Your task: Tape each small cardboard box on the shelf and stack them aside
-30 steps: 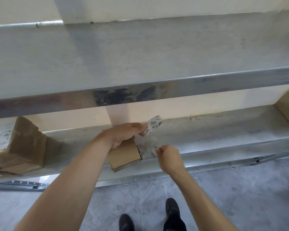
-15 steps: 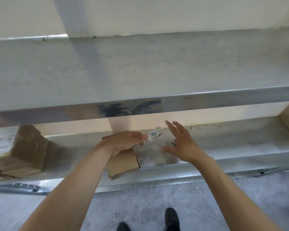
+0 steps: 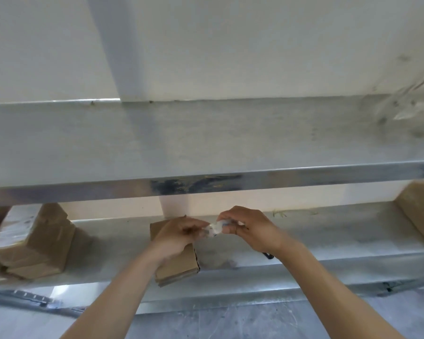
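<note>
A small brown cardboard box (image 3: 179,265) lies on the lower metal shelf (image 3: 304,243), partly hidden under my left forearm. Just above it, my left hand (image 3: 179,234) and my right hand (image 3: 249,227) meet, both pinching a small white piece of tape with blue print (image 3: 214,230) between their fingertips. The tape is blurred and mostly covered by fingers. A stack of taped cardboard boxes (image 3: 32,243) sits at the shelf's left end.
An upper metal shelf (image 3: 206,143) juts out above the hands. Another brown box (image 3: 419,211) stands at the lower shelf's right end. A small dark object (image 3: 267,255) lies behind my right wrist. Grey floor (image 3: 230,324) lies below.
My right hand, spread out half a second ago, has come left and closed its fingers on the tape that my left hand held alone. The view tilted upward.
</note>
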`<state>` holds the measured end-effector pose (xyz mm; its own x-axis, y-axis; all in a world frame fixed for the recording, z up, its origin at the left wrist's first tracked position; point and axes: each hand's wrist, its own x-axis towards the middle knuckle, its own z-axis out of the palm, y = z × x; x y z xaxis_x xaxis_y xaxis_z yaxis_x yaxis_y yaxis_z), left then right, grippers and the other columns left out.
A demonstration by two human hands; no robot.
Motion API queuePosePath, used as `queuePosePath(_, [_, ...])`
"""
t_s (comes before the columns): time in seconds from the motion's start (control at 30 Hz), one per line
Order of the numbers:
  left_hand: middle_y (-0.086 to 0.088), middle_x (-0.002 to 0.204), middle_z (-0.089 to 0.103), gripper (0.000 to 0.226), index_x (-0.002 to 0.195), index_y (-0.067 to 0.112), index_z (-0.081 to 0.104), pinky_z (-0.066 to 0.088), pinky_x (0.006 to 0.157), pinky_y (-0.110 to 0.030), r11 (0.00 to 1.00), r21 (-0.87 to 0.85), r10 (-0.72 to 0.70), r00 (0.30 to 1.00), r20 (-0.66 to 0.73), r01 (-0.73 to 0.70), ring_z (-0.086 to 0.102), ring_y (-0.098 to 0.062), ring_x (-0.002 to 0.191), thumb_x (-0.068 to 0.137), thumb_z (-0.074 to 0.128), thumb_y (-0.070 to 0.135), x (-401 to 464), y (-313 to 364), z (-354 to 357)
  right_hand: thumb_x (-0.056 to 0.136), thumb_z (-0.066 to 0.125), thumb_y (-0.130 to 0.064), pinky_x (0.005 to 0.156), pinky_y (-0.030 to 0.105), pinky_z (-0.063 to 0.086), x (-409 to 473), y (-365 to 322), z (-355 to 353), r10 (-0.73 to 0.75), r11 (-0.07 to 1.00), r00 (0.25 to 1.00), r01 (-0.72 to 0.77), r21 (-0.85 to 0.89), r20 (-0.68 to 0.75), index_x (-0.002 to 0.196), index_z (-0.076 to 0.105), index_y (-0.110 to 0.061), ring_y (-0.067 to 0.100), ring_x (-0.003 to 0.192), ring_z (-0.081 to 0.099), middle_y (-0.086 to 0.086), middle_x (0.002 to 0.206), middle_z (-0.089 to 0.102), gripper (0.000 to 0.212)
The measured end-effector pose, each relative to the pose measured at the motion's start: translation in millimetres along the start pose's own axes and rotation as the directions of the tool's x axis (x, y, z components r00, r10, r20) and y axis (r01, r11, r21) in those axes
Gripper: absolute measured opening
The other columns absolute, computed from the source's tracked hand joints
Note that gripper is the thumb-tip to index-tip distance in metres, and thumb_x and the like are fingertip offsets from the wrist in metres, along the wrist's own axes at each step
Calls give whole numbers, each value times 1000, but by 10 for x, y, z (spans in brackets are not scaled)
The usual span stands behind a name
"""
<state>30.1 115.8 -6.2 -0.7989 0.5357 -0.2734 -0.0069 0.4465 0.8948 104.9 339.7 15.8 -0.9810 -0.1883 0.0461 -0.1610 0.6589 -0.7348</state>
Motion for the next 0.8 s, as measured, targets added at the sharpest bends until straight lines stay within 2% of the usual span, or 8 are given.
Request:
queuePosePath(0.07, [9, 88, 76, 28, 108, 25, 74, 50, 94, -29, 989, -140, -62, 997, -50, 54, 70, -8, 90, 86, 78, 8, -47, 14, 50, 97, 64, -25, 76, 21, 42, -80, 32, 28, -51, 999, 996, 51, -3, -75, 112, 68, -18, 3, 85, 53, -8, 93, 61, 17])
queuePosePath(0.13, [6, 75, 73, 34, 108, 14, 70, 50, 89, -31, 928, -345, -189, 976, -106, 142, 67, -17, 85, 80, 81, 1, -61, 17, 105, 98, 63, -27, 71, 17, 39, -144, 45, 70, -73, 997, 990, 71, -20, -122, 111, 67, -21, 2, 83, 52, -13, 90, 58, 14])
queuePosePath(0.23, [-6, 73, 65, 28, 103, 5, 60, 38, 56, -26, 711, -648, -391, 919, -40, 275, 49, -16, 62, 83, 75, -6, -99, 72, 210, 98, 63, -30, 72, 12, 39, -222, 34, 138, -74, 997, 979, 72, -18, -189, 112, 66, -22, 2, 87, 54, -12, 94, 62, 17])
queuePosePath(0.3, [-9, 75, 60, 28, 101, 12, 52, 32, 44, -24, 650, -710, -423, 905, -40, 272, 40, -13, 54, 88, 70, -5, -125, 81, 270, 96, 64, -33, 75, 13, 43, -258, 18, 168, -51, 998, 970, 57, 20, -238, 112, 65, -27, 1, 89, 57, -9, 97, 65, 17])
queuePosePath(0.4, [-10, 79, 57, 24, 89, 19, 51, 31, 45, -27, 830, -538, -294, 934, -205, 143, 39, -17, 54, 90, 73, 10, -182, 44, 316, 96, 60, -41, 76, 29, 54, -281, -17, 183, -4, 998, 962, 22, 64, -273, 113, 59, -37, 7, 87, 62, -11, 97, 65, 17])
queuePosePath(0.5, [2, 73, 67, 25, 72, 27, 58, 37, 57, -33, 980, -196, -95, 936, -338, 29, 51, -19, 58, 88, 76, 21, -243, 38, 311, 96, 61, -36, 76, 30, 54, -295, -25, 199, 7, 998, 956, 11, 62, -293, 113, 65, -29, 6, 86, 61, -15, 95, 63, 19])
queuePosePath(0.63, [14, 75, 72, 22, 72, 30, 67, 47, 69, -31, 993, 118, 65, 921, -384, -21, 65, -6, 74, 91, 71, 23, -282, 24, 274, 96, 62, -35, 78, 29, 54, -301, -45, 257, 19, 999, 950, -3, 50, -311, 116, 68, -17, 7, 87, 61, -9, 97, 63, 28])
queuePosePath(0.8, [20, 70, 65, 28, 74, 32, 64, 39, 66, -9, 950, 292, 224, 886, -407, -106, 60, 5, 73, 95, 66, 13, -332, -7, 280, 97, 63, -27, 72, 19, 45, -291, -137, 343, -15, 999, 944, 31, 43, -331, 104, 67, -23, 6, 85, 56, -9, 89, 61, 9])
